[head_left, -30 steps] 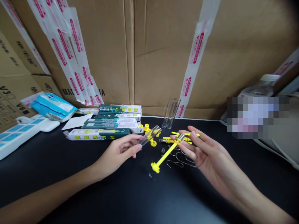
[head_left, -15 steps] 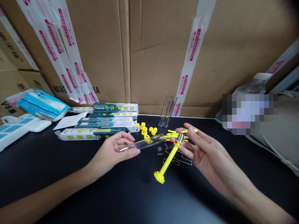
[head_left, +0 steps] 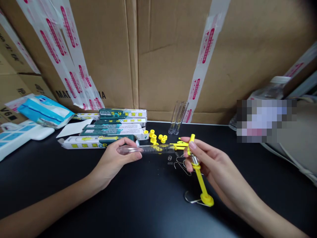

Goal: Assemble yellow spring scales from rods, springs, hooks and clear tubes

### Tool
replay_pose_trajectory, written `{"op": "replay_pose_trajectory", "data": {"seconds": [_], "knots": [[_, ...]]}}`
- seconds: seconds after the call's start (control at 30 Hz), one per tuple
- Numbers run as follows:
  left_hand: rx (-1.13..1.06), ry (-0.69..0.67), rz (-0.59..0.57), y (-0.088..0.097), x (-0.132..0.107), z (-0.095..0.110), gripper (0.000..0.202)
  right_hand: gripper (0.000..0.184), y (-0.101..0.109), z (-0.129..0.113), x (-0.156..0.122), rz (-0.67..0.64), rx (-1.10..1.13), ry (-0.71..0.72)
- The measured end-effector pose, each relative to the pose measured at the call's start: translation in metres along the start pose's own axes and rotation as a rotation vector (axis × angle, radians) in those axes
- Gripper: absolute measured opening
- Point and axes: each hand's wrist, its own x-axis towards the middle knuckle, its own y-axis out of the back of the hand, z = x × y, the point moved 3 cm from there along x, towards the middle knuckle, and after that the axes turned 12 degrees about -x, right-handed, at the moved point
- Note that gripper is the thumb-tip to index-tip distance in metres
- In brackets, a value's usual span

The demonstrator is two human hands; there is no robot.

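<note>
My left hand (head_left: pixel 109 163) grips one end of a clear plastic tube (head_left: pixel 148 149), which lies nearly level and points right. Between the thumb and fingers of my right hand (head_left: pixel 215 160) is the yellow inner rod of a spring scale (head_left: pixel 202 183), slanting down toward me. A silvery spring (head_left: pixel 194 160) sits around its upper part, and a wire hook (head_left: pixel 190 199) hangs at its lower end. The tube's far end is close to the right hand but apart from the rod. Behind the tube and right hand lie yellow rod parts (head_left: pixel 182 144), partly hidden.
Several yellow caps (head_left: pixel 153 138) stand behind the tube. Small springs (head_left: pixel 169 158) and wire hooks (head_left: pixel 183 167) lie on the black table (head_left: pixel 138 205). Two clear tubes (head_left: pixel 177 120) stand upright by the cardboard (head_left: pixel 163 59). Printed boxes (head_left: pixel 114 129) lie left; a bottle (head_left: pixel 269 89) stands right.
The tube has swung to nearly level. My right hand has turned the rod, so its lower end has moved right and toward me, and its wire hook now shows.
</note>
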Motion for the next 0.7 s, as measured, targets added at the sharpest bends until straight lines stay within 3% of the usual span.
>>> {"op": "replay_pose_trajectory", "data": {"seconds": [0.1,0.4,0.7], "knots": [[-0.065,-0.019,-0.015,-0.001,0.0,0.0,0.041,0.036,-0.003,0.0,-0.002,-0.035,-0.091,0.062],[-0.182,-0.051,-0.013,0.004,0.005,0.0,0.04,0.036,-0.01,0.004,-0.005,-0.141,-0.191,0.019],[-0.26,-0.091,0.009,0.003,0.008,-0.001,0.04,0.039,-0.013,-0.001,-0.006,-0.129,-0.293,0.007]]}}
